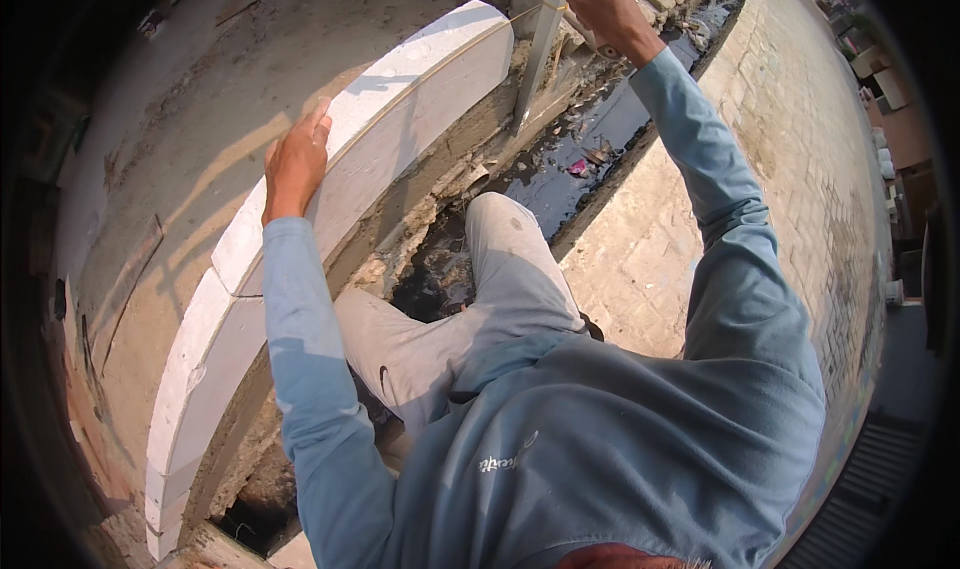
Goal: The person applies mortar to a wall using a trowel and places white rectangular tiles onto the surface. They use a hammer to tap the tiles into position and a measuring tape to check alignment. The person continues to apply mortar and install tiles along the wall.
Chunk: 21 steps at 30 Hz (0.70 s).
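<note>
My left hand (297, 169) lies open along the far upper edge of a white block (425, 114), fingers loosely bent and not closed round it. My right hand (605, 9) is raised near an upright post (540, 61); its fingers are cut by the upper border, so I cannot tell whether it grips anything. The block is ahead of me, on a rough footing (395, 204), and meets a second white block (215, 344) at a visible joint. A thin yellowish string (437, 69) follows the near upper edge and reaches toward the post; whether it touches the block cannot be determined.

In my judgement, the step in hand is steadying and lining up the block against the string. The next move appears to call for keeping the string taut and correcting the block by light pressure.

Surface and surroundings: beyond the row lies bare, dusty ground (230, 99). On my side, a drain (610, 129) holds dark water and litter, including a pink scrap (578, 168). To my right runs a sunlit paved road (800, 119). The site is outdoors.
</note>
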Each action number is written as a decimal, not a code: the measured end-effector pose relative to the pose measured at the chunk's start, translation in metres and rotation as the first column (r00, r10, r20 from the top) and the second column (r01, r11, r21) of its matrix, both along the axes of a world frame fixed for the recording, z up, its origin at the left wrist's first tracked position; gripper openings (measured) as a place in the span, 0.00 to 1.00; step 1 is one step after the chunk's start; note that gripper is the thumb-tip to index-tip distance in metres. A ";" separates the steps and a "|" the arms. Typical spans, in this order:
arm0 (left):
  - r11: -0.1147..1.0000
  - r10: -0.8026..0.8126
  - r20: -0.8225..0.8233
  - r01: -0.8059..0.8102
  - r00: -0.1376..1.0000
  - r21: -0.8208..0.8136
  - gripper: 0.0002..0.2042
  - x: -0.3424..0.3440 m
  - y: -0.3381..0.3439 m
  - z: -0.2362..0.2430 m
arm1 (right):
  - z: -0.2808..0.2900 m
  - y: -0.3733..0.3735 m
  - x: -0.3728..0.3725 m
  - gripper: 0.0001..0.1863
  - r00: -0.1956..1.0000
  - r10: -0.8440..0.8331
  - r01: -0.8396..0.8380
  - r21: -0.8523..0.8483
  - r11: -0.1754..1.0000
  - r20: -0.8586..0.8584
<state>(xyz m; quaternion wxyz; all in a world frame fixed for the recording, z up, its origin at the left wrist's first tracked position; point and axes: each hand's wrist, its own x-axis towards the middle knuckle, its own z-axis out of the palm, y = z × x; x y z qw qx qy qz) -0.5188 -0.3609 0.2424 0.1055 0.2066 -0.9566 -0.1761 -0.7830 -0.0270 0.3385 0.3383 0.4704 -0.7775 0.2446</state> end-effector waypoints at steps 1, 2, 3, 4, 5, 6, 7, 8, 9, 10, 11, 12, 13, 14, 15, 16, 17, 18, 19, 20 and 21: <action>1.000 -0.008 -0.005 0.008 1.000 -0.018 0.22 -0.003 0.003 -0.003 | -0.016 0.005 -0.015 0.14 0.992 0.113 -0.115 -0.050 0.992 -0.051; 0.999 0.011 0.003 -0.010 1.000 -0.054 0.22 0.006 -0.001 -0.004 | -0.030 0.000 0.007 0.13 0.981 0.144 -0.137 -0.061 0.989 0.131; 0.997 0.009 -0.006 -0.009 1.000 -0.078 0.22 0.005 0.000 -0.004 | -0.045 0.006 0.000 0.13 0.973 0.091 -0.121 0.135 0.983 0.214; 0.997 0.005 -0.009 -0.006 1.000 -0.079 0.22 0.003 0.000 -0.005 | -0.065 0.015 -0.010 0.13 0.958 0.021 -0.117 0.326 0.938 0.284; 0.997 0.000 -0.014 -0.002 1.000 -0.078 0.22 0.001 0.000 -0.006 | -0.074 0.022 -0.018 0.13 0.940 -0.065 -0.122 0.507 0.854 0.336; 0.996 0.010 -0.015 -0.012 1.000 -0.083 0.22 0.003 -0.002 -0.006 | -0.052 0.015 -0.020 0.15 0.961 -0.026 -0.130 0.532 0.837 0.275; 0.995 0.019 -0.012 -0.021 1.000 -0.097 0.22 0.005 -0.003 -0.005 | -0.036 0.010 -0.019 0.15 0.957 -0.022 -0.132 0.503 0.854 0.289; 0.994 0.022 -0.004 -0.022 1.000 -0.109 0.22 0.007 -0.002 -0.006 | -0.028 0.009 -0.014 0.16 0.951 -0.025 -0.131 0.474 0.871 0.309; 0.992 0.025 0.006 -0.024 1.000 -0.122 0.22 0.010 -0.001 -0.006 | -0.026 0.007 -0.009 0.17 0.944 -0.027 -0.130 0.444 0.887 0.329; 0.992 0.026 0.009 -0.025 1.000 -0.123 0.22 0.011 -0.001 -0.006 | -0.028 0.006 -0.004 0.18 0.961 0.112 -0.184 0.281 0.942 0.254; 0.992 0.025 0.008 -0.024 1.000 -0.121 0.23 0.011 -0.001 -0.004 | -0.025 0.006 0.002 0.18 0.972 0.128 -0.168 0.203 0.965 0.198; 0.993 0.024 0.009 -0.023 1.000 -0.119 0.23 0.011 0.000 -0.004 | -0.023 0.006 0.009 0.18 0.980 0.139 -0.157 0.122 0.980 0.141; 0.992 0.029 0.008 -0.028 1.000 -0.123 0.23 0.010 0.001 -0.005 | -0.033 0.008 0.010 0.17 0.984 0.118 -0.135 0.131 0.982 0.134; 0.991 0.026 0.007 -0.024 1.000 -0.128 0.23 0.008 0.002 -0.006 | -0.041 0.012 0.010 0.17 0.988 0.090 -0.108 0.141 0.984 0.124; 0.991 0.020 0.001 -0.020 1.000 -0.135 0.23 0.005 0.003 -0.006 | -0.049 0.015 0.010 0.16 0.992 0.063 -0.079 0.152 0.985 0.111; 0.991 0.017 -0.004 -0.017 1.000 -0.133 0.23 0.002 0.003 -0.008 | -0.071 0.027 -0.003 0.15 0.992 0.009 -0.048 0.312 0.949 0.123; 0.990 0.017 -0.006 -0.018 1.000 -0.138 0.23 0.003 0.002 -0.008 | -0.072 0.026 -0.003 0.15 0.991 -0.040 -0.024 0.457 0.889 0.130; 0.990 0.016 -0.009 -0.017 1.000 -0.142 0.23 0.003 0.001 -0.010 | -0.069 0.020 -0.009 0.14 0.956 0.005 -0.159 0.505 0.848 0.293; 0.990 0.022 0.007 -0.021 1.000 -0.136 0.23 0.003 0.003 -0.012 | -0.062 0.024 -0.014 0.14 0.956 -0.005 -0.151 0.508 0.848 0.293; 0.988 0.052 0.025 -0.048 0.998 -0.145 0.23 0.007 0.000 -0.011 | -0.033 0.010 -0.004 0.15 0.955 0.011 -0.164 0.499 0.851 0.296; 0.986 0.069 0.043 -0.062 0.997 -0.153 0.23 0.009 -0.002 -0.009 | -0.016 0.005 0.003 0.15 0.954 0.014 -0.167 0.491 0.855 0.299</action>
